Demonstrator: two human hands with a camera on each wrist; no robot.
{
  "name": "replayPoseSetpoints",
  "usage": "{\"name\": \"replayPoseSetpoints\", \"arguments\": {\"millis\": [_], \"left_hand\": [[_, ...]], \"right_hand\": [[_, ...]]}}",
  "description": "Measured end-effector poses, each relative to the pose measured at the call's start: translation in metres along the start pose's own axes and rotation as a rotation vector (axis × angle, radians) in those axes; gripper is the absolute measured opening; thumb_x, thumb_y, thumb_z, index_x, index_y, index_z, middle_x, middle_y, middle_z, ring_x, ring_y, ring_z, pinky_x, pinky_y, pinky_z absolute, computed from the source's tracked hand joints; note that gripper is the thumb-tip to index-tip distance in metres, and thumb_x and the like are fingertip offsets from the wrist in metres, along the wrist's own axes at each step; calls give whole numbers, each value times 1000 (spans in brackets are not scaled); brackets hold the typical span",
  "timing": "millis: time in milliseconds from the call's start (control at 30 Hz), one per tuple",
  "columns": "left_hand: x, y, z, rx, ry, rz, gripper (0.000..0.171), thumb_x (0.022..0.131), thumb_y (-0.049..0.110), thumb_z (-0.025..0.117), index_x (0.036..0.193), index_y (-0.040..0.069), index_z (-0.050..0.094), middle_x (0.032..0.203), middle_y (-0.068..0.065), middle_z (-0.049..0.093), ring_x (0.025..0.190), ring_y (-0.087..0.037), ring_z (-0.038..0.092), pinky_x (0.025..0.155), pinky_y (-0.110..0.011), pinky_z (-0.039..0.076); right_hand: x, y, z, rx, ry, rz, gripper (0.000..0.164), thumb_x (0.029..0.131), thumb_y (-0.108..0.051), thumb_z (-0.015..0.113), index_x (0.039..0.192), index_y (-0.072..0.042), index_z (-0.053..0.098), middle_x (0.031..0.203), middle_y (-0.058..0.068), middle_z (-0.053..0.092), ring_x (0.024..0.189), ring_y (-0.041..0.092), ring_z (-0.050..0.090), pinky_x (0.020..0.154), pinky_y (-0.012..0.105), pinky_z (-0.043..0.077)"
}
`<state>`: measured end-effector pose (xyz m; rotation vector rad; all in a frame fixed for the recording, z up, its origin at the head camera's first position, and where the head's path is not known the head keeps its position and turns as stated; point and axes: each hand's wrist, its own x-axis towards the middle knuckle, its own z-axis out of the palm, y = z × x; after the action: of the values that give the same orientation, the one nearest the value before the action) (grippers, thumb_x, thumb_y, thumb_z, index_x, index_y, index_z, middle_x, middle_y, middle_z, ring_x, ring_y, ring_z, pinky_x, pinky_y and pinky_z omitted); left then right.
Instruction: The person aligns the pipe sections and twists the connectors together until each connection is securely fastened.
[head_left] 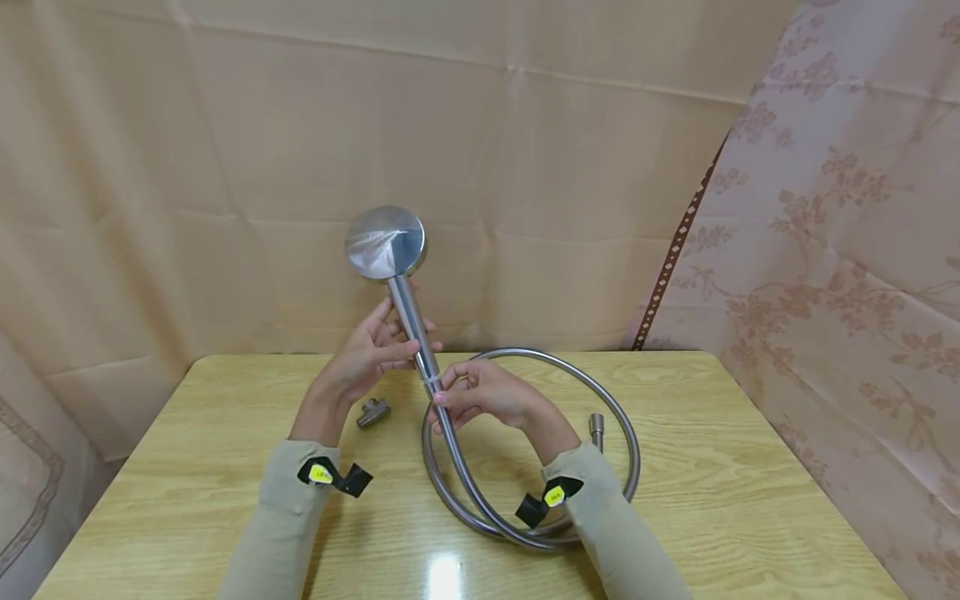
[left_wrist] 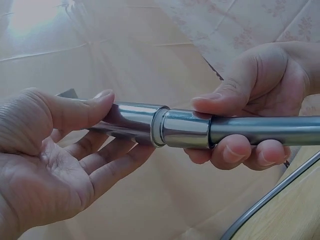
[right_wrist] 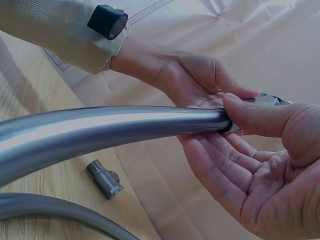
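A chrome shower head [head_left: 385, 242] is raised over the table, its round head up and away from me. My left hand [head_left: 351, 367] grips its handle [left_wrist: 132, 117] with thumb on one side and fingers on the other. At the handle's lower end, my right hand [head_left: 495, 392] pinches the metal nut [left_wrist: 187, 129] of a shower hose [right_wrist: 110, 125]. Nut and handle are in line, with a pale ring [left_wrist: 159, 127] showing between them. From the right hand the hose runs down and loops on the table. Its other end [head_left: 596, 423] lies beside the right forearm.
A small metal fitting [head_left: 372, 412] lies on the wooden table [head_left: 720, 483], just right of the left wrist. Beige cloth [head_left: 262, 150] hangs behind the table's far edge, and flowered cloth [head_left: 862, 250] hangs on the right. Black straps with cameras are on both sleeves.
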<state>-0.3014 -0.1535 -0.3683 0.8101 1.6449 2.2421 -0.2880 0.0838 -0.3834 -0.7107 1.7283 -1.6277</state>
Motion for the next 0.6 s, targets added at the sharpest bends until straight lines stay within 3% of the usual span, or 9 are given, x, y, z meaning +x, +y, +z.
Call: {"name": "replayPoseSetpoints", "arguments": {"millis": [233,467,600], "left_hand": [[0,-2,-3,-26,-52,57,84,97,-13,55,163,21,16,118,-4,63,106,-26,74,83,-37,63],[1,0,-2,-85,-64,59,78,97,-13,52,160,20,18,115,-3,63,103,-23,74,81,-35,63],[1,-1,-2,-121,-75,49,80,97,-16,49,161,18,15,113,-3,63,101,-22,74,82,-35,63]], "right_hand": [[0,0,0,-18,-15,-11,12,103,-6,56,109,3,62,97,14,78,85,21,77,79,36,65],[0,-1,1,-60,-37,-28,26,106,-7,49,119,12,61,94,3,78,103,50,69,81,36,64],[0,-1,2,-48,-50,-31,28,106,-6,48,123,14,59,95,3,78,98,37,74,83,36,63]]}}
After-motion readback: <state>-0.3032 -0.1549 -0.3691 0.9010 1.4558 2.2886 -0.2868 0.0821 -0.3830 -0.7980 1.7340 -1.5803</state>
